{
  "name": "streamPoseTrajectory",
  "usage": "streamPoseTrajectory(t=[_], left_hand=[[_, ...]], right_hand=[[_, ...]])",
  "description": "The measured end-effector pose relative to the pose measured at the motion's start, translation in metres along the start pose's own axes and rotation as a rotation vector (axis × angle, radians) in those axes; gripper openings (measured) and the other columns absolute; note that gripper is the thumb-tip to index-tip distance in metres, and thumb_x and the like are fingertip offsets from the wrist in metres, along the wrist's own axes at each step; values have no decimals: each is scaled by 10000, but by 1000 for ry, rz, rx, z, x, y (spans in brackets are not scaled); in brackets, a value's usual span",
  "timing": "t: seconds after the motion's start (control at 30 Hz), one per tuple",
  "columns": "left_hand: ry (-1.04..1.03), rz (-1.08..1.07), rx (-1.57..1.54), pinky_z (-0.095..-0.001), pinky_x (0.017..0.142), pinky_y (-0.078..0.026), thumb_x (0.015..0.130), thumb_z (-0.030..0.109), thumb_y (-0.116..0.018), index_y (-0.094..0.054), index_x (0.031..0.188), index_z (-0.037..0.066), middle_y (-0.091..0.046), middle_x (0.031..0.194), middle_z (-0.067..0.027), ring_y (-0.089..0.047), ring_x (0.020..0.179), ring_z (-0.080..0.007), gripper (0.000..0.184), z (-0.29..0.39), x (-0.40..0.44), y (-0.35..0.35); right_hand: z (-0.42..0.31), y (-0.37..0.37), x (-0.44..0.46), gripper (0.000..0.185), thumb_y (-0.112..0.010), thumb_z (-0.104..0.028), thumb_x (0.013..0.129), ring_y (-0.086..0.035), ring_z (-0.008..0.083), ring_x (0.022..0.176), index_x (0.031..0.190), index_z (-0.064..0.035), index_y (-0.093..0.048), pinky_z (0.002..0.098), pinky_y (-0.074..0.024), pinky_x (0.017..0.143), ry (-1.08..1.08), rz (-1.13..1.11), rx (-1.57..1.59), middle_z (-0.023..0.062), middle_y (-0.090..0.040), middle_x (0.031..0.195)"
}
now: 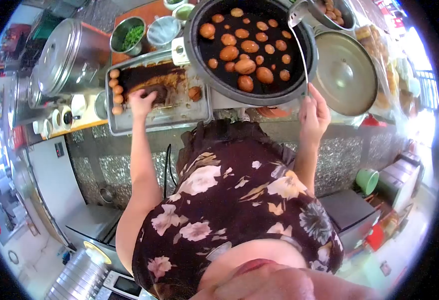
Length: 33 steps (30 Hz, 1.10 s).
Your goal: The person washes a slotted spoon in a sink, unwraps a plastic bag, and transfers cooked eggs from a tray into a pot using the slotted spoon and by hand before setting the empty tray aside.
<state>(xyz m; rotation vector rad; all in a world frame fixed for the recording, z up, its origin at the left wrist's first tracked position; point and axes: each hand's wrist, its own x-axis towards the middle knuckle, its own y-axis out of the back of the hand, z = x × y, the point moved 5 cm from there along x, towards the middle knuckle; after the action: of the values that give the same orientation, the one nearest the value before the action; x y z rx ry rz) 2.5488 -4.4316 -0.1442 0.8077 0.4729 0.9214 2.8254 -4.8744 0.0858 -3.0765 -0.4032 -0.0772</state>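
Observation:
My left hand [143, 104] reaches down into the metal tray [124, 124], its fingers closed around the edge of a dark brown lump [160, 94] of food, whose kind I cannot make out. Brown eggs [117, 90] line the tray's left side, and a single darker brown egg-like piece [194, 93] lies at the right. In my right hand [314, 111] is the thin handle of a long slotted ladle [301, 50]. Its head rests by the far right rim of a large dark pot [204, 75]. Many brown eggs [250, 46] float in the pot's dark liquid.
A large round lid [348, 75] lies right of the pot, below a metal bowl [352, 21] of brown eggs. Behind the tray stand a pot of chopped greens [132, 37] and a clear bowl [163, 31]. Tall steel pots [62, 57] stand at left.

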Motion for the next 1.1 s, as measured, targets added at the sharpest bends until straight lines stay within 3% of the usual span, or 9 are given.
streamPoseTrajectory(t=[0.07, 0.2, 0.3, 0.47, 0.57, 0.6, 0.73, 0.93, 1.1], left_hand=[[-155, 107, -33, -363, 759, -443, 611, 256, -789, -619, 762, 1, -572, 915, -154, -540, 855, -278, 341, 101, 5, 62], [-514, 154, -87, -331, 862, -429, 625, 280, -775, -645, 895, 17, -525, 1059, -153, -525, 1000, -270, 399, 269, 23, 100], [-907, 29, -96, -364, 864, -433, 605, 324, -765, -674, 919, 85, -558, 1023, -122, -514, 1006, -273, 405, 373, 25, 52], [-1023, -353, -119, -381, 890, -421, 578, 377, -773, -665, 902, 87, -528, 1057, -154, -489, 1023, -318, 448, 467, 15, -101], [-927, -390, 83, -450, 926, -388, 568, 435, -780, -585, 1054, 101, -424, 1205, -171, -408, 1104, -395, 620, 479, 3, -140], [-941, -312, 85, -559, 946, -331, 592, 494, -755, -458, 1218, 167, -322, 1295, -200, -304, 1171, -474, 766, 479, -3, -138], [-739, -548, 275, -683, 986, -99, 791, 670, -388, -249, 1385, 277, -94, 1480, -129, -49, 1323, -473, 726, 462, -19, -175], [-825, -389, 382, -703, 952, -102, 805, 627, -402, -357, 1344, 275, -194, 1448, -157, -117, 1308, -469, 646, 462, -10, -179], [-919, 27, 58, -536, 1005, -251, 780, 408, -595, -467, 1201, 55, -396, 1311, -173, -340, 1243, -343, 564, 406, -26, -42]], right_hand=[[3, 10, 0, 301, -499, 17, 862, -334, -12, 507, 1159, 16, -555, 143, -246, 452, -10, 19, -2, -92, -397, 609], [4, 18, 2, 303, -504, 13, 859, -340, -9, 503, 1158, 15, -555, 145, -252, 450, -33, 23, 31, -89, -412, 612], [3, 22, 5, 308, -507, 9, 857, -346, -5, 500, 1161, 21, -549, 151, -259, 445, -22, 28, 72, -82, -422, 610], [-2, 37, 9, 318, -503, 10, 854, -348, 4, 495, 1169, 37, -534, 160, -266, 431, -35, 116, 177, -64, -422, 604], [-2, 58, 7, 322, -491, 22, 853, -337, 5, 488, 1172, 46, -528, 162, -259, 419, 45, 120, 132, -58, -414, 606], [0, 65, 5, 324, -486, 26, 853, -329, 4, 485, 1173, 49, -525, 162, -253, 415, 36, 157, 140, -60, -408, 604], [8, 75, 0, 328, -474, 26, 855, -316, 0, 475, 1179, 53, -518, 158, -238, 402, -27, 217, 142, -70, -396, 595], [13, 35, 14, 326, -452, 0, 871, -280, 0, 447, 1188, 46, -508, 164, -221, 387, -64, 92, 76, -68, -366, 564], [-2, -1, 22, 332, -437, -16, 880, -278, 2, 472, 1201, 43, -495, 161, -207, 410, -24, -49, 11, -64, -365, 592]])
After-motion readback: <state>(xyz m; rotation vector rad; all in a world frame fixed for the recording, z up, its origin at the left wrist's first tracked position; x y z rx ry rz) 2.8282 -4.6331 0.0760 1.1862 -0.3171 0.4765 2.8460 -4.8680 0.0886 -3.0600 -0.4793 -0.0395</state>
